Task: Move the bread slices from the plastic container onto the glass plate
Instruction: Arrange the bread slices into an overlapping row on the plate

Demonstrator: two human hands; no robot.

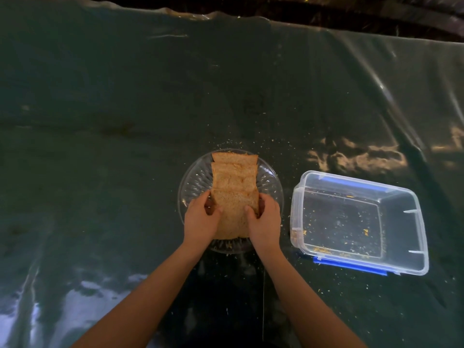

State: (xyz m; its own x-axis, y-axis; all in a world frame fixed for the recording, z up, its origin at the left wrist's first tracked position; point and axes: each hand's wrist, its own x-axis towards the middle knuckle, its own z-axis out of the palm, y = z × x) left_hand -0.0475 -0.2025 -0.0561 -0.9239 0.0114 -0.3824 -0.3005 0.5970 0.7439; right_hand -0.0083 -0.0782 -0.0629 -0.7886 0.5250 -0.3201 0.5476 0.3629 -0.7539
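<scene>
While both hands grip the nearest slice, the bread slices (pixel 234 172) lie overlapped on the glass plate (pixel 272 189).

Left hand (pixel 200 218) clasps the left edge of the nearest slice (pixel 232 217); right hand (pixel 263 219) clasps its right edge, thumbs on top. Remaining slices fan toward the far rim of the plate. Plastic container (pixel 359 222) sits just right of the plate, apart from it, holding only crumbs (pixel 326 250); its blue latches (pixel 351 265) are open. Both items rest on a dark plastic-covered table (pixel 113 121) near its front edge.
</scene>
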